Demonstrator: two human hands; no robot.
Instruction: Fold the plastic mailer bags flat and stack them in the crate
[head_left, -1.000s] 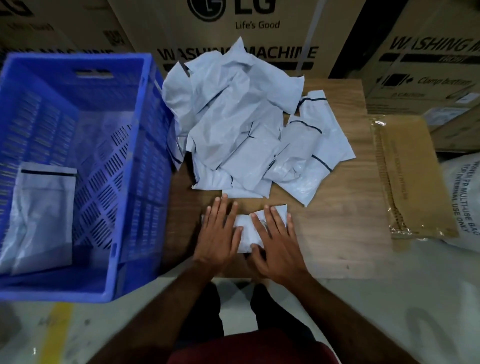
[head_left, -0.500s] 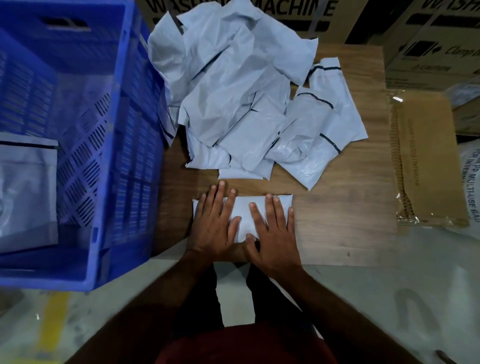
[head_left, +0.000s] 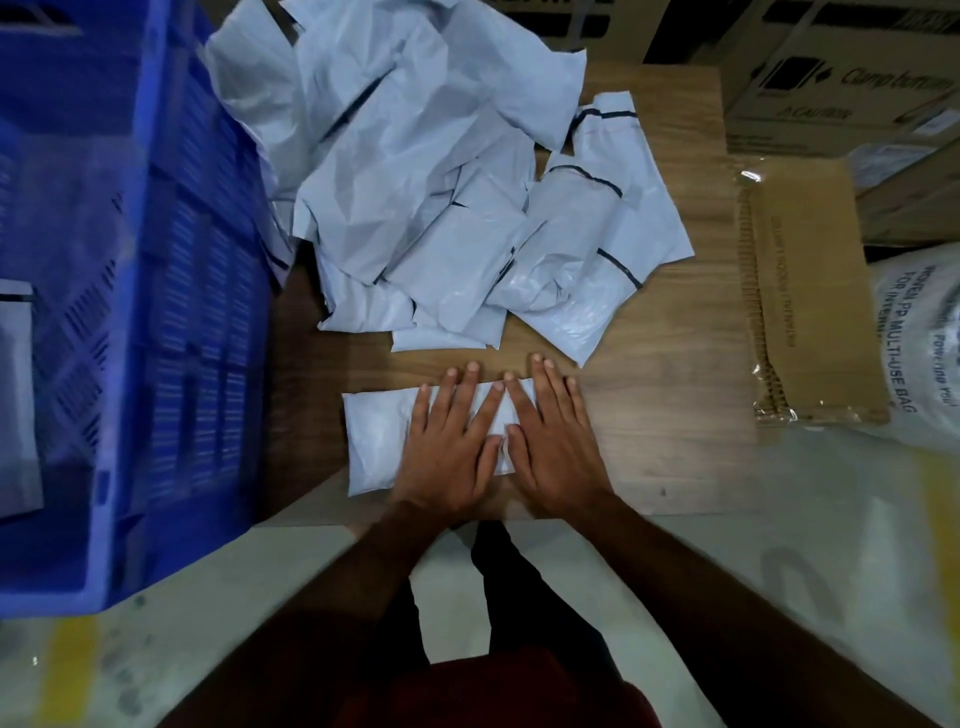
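Both hands have slid rightward along the folded mailer bag (head_left: 374, 441) since a second ago, baring its left end. Stacked cardboard boxes (head_left: 836, 73) line the far wall, and pale floor (head_left: 779, 597) runs along the near side. A wooden surface (head_left: 665, 415) carries a blue crate (head_left: 130, 312) at left, with one flat bag (head_left: 15, 395) inside. Just beside the crate sprawls a loose pile of grey mailer bags (head_left: 426, 197). A flat cardboard pack (head_left: 810, 296) lies at the right edge. The left hand (head_left: 447, 441) and right hand (head_left: 556, 441) lie flat, fingers straight and spread, side by side pressing the folded bag near the surface's front edge.
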